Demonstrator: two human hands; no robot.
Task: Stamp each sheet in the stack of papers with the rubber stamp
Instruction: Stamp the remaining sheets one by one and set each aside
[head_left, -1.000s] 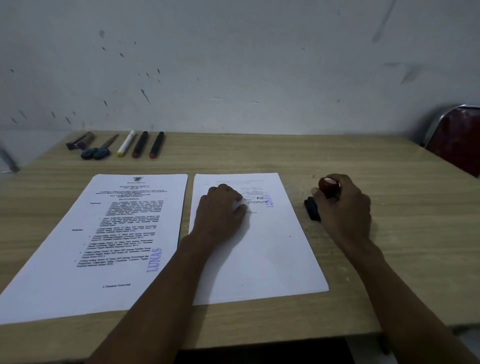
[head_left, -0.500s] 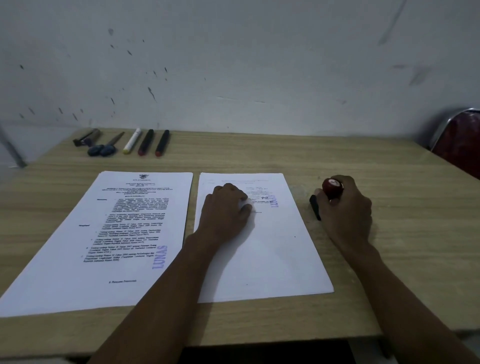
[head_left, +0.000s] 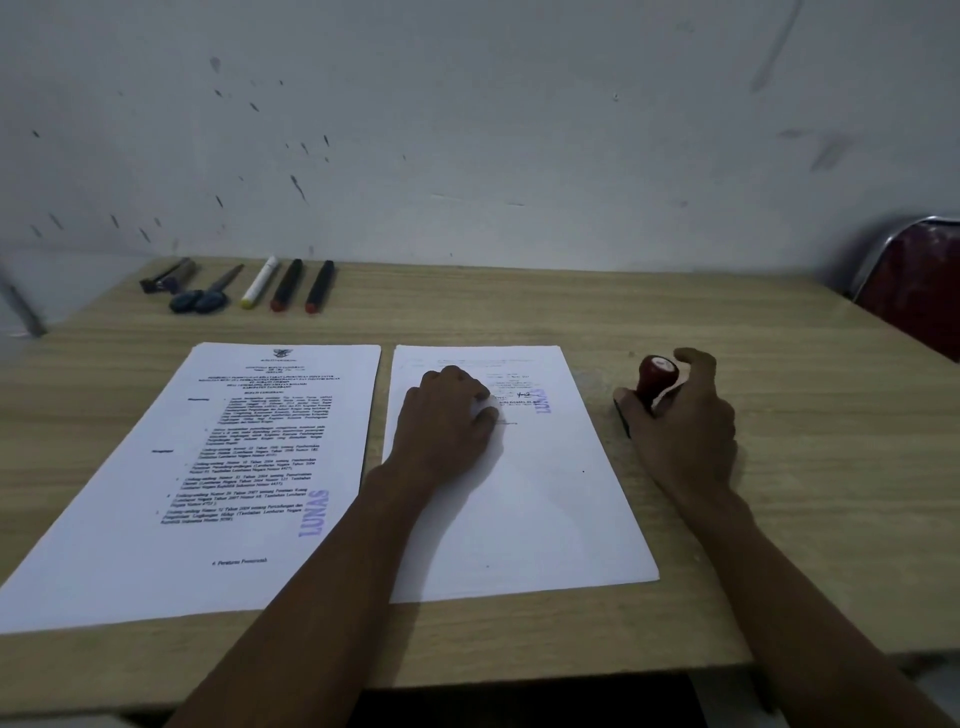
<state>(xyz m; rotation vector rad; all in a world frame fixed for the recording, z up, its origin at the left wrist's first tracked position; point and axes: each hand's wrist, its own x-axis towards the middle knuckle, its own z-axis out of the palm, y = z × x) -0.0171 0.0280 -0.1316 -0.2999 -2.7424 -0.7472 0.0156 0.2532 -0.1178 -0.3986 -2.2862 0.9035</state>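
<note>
Rubber stamp (head_left: 655, 376) upright on table (head_left: 779, 467), just right of right-hand stack (head_left: 545, 509); right hand (head_left: 680, 421) grips handle. Left hand (head_left: 449, 415) rests on top sheet, fingers curled, beside LUNAS mark (head_left: 543, 401). Top sheet already marked: slide onto left pile (head_left: 223, 467), keep stack pinned, then press stamp flat, squarely.

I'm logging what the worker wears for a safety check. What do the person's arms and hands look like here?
Both forearms are bare as far as the frame shows: no sleeves in view. The left hand and right hand wear no gloves, and no rings, watch or wristbands are visible. The dim light hides finer detail.
</note>
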